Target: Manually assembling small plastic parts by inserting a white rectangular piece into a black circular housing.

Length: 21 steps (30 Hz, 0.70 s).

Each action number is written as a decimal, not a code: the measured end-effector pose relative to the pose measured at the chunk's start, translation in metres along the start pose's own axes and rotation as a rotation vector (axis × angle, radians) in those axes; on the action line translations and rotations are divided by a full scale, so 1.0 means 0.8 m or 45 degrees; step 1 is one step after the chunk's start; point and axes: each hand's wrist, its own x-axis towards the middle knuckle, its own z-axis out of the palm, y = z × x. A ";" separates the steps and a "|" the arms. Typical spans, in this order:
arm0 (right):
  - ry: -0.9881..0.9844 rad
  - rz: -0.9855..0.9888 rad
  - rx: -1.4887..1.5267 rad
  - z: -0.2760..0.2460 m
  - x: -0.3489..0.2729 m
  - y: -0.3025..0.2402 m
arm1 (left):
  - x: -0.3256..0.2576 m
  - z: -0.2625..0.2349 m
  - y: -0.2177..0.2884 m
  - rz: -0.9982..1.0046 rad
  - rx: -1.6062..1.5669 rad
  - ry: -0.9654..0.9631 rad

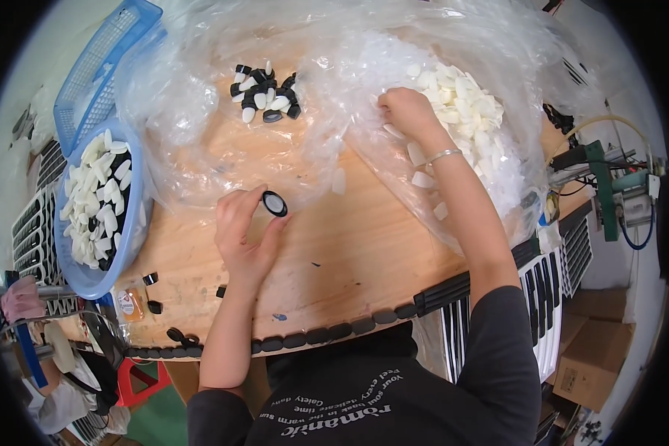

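Observation:
A black oval cap (275,204) with a pale inside is held between the thumb and fingers of my left hand (244,234), above the wooden table. My right hand (409,113) is reached out over clear plastic sheeting, beside a heap of cream-white oval pieces (464,100). Its fingers are bent together, and whatever they pinch is too small or hidden to make out. Small translucent bits (394,59) lie just beyond that hand. A few loose white pieces (422,179) rest near my right forearm.
Black caps with white ovals (267,95) lie in a small pile on the far sheeting. A blue basin (137,223) of such parts stands at the left, near a blue basket (67,123). Black padding (327,334) lines the table's near edge. Green-framed equipment (606,189) is at right.

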 end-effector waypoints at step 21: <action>0.785 -0.540 1.045 -0.074 -0.107 -0.149 | -0.003 0.009 0.003 0.051 -0.145 -0.147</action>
